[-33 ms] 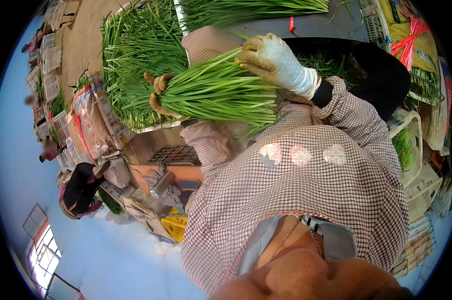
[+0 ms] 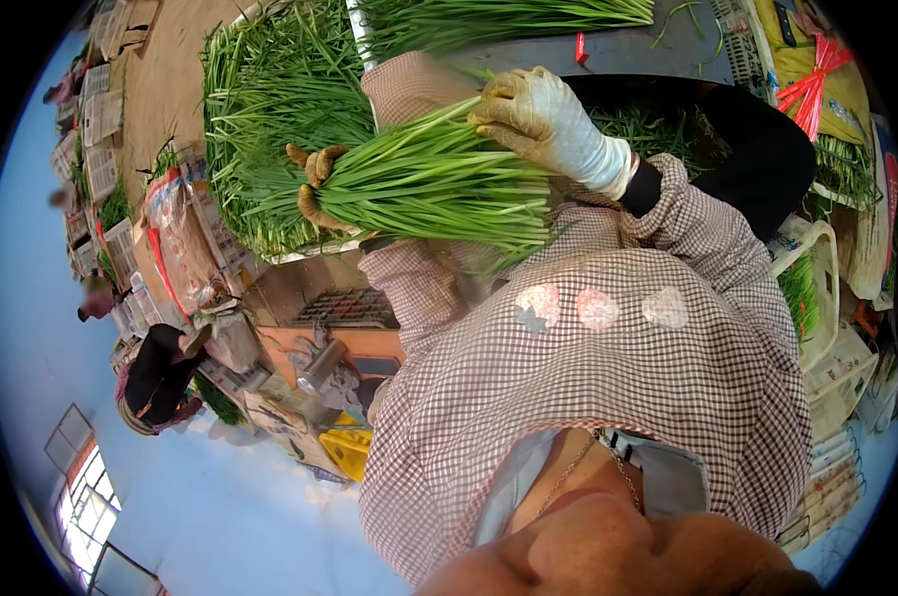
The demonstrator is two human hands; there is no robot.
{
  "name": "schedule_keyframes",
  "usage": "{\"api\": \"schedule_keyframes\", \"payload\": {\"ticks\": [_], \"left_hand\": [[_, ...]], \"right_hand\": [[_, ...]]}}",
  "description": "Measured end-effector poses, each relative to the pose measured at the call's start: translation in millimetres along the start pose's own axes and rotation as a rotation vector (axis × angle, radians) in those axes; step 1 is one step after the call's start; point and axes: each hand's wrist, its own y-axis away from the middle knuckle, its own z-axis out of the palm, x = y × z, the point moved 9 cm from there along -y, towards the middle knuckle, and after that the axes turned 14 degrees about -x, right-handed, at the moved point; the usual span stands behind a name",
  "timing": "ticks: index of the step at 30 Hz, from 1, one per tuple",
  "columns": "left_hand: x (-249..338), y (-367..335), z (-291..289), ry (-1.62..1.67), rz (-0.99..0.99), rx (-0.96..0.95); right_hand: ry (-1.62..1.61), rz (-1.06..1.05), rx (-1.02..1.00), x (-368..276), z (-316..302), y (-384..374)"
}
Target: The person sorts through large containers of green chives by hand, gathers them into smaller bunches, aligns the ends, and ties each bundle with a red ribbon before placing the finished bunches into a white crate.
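Observation:
A bunch of long green garlic chives [image 2: 449, 194] lies across in front of my chest, its paler ends toward the right. My left hand [image 2: 320, 184], in a brown-stained glove, curls its fingers round the leafy left end; the palm is hidden under the leaves. At the upper edge of the bunch, my right hand [image 2: 533, 119], in a white glove with tan fingers, has its fingers bent and pressed together on a few stalks. Beside my left hand, a crate heaped with more chives [image 2: 285, 119] stands close.
More chives [image 2: 509, 20] lie on a dark tabletop [image 2: 618, 55] at the far side, with a small red piece [image 2: 580, 48] near its edge. Red ties [image 2: 817, 84] and a white basket [image 2: 823, 288] are at the right. Another person [image 2: 161, 377] bends at the left among wrapped bundles.

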Motion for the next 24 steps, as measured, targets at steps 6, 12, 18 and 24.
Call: {"api": "schedule_keyframes", "payload": {"ticks": [6, 12, 18, 24], "left_hand": [[1, -3, 4, -0.026, -0.065, -0.063], [4, 6, 7, -0.075, 0.027, 0.007], [-4, -2, 11, -0.063, 0.247, 0.361], [13, 24, -14, -0.083, 0.519, 0.745]], "right_hand": [[-0.138, 0.021, 0.0, 4, 11, -1], [-0.687, 0.143, 0.186, 19, 12, 8], [-1.378, 0.34, 0.227, 39, 27, 31], [-1.535, 0.03, 0.323, 67, -33, 71]]}}
